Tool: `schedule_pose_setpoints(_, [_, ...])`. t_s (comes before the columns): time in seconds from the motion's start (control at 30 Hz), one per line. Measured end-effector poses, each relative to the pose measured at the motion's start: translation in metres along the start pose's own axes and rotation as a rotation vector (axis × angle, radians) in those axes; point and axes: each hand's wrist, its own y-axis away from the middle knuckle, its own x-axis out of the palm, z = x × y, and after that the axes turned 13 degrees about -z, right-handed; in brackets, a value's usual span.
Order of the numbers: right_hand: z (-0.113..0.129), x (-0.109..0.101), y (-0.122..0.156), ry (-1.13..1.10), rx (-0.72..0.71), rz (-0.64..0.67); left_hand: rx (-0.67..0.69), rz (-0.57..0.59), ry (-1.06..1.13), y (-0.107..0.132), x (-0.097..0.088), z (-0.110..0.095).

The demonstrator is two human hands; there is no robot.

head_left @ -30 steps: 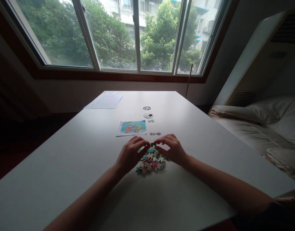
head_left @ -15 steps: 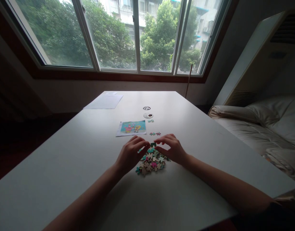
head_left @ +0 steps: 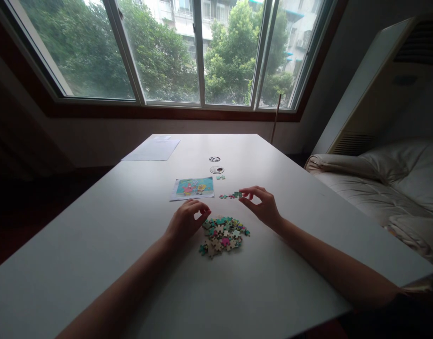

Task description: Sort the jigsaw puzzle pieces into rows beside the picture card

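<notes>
My right hand (head_left: 262,205) pinches a dark green puzzle piece (head_left: 238,194) between thumb and fingertips, at the right end of a short row of joined puzzle pieces (head_left: 226,196). Whether the held piece touches the row I cannot tell. My left hand (head_left: 188,220) has thumb and forefinger drawn together, with nothing visible between them. It hovers by the upper left side of a loose pile of puzzle pieces (head_left: 223,235), some showing coloured faces and others plain backs. Left of the row lies a printed cartoon picture (head_left: 194,188) on paper.
Another small group of puzzle pieces (head_left: 220,177) lies farther back, near two round inserts (head_left: 217,170) in the white table (head_left: 96,235). White paper sheets (head_left: 151,149) rest at the far left corner. A light sofa (head_left: 375,181) stands to the right.
My right hand has carried the dark green puzzle piece from above the pile to the right end of the row. My left hand has drawn back slightly to the left.
</notes>
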Motion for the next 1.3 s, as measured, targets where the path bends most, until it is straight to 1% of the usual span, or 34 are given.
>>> schedule_pose_setpoints(0.17, [-0.003,0.005,-0.002,-0.077,0.098,0.027,-0.162,0.015,0.013,-0.001,0.003,-0.002])
schedule_pose_setpoints(0.27, [-0.015,0.010,-0.011,-0.082,0.153,0.111,-0.229,0.028,0.020,-0.002,0.005,-0.004])
schedule_pose_setpoints(0.37, [-0.037,0.019,-0.026,0.007,0.184,0.232,-0.253,0.035,0.034,-0.002,0.005,-0.004])
schedule_pose_setpoints(0.47, [-0.064,0.033,-0.042,0.193,0.206,0.326,-0.265,0.035,0.041,-0.003,0.006,-0.003])
schedule_pose_setpoints(0.6, [-0.097,0.056,-0.061,0.302,0.254,0.337,-0.262,0.031,0.042,-0.004,0.007,-0.001])
schedule_pose_setpoints(0.7, [-0.113,0.072,-0.070,0.362,0.302,0.342,-0.262,0.028,0.045,-0.004,0.008,0.001])
schedule_pose_setpoints(0.77, [-0.118,0.080,-0.072,0.392,0.322,0.345,-0.268,0.036,0.043,-0.004,0.008,0.000])
schedule_pose_setpoints(0.87, [-0.122,0.085,-0.073,0.416,0.337,0.361,-0.279,0.054,0.035,-0.004,0.006,-0.002])
schedule_pose_setpoints(1.03, [-0.127,0.085,-0.073,0.424,0.348,0.394,-0.281,0.060,0.030,-0.006,0.005,-0.005])
schedule_pose_setpoints(1.3, [-0.132,0.085,-0.075,0.414,0.355,0.414,-0.287,0.056,0.038,-0.005,0.006,-0.004])
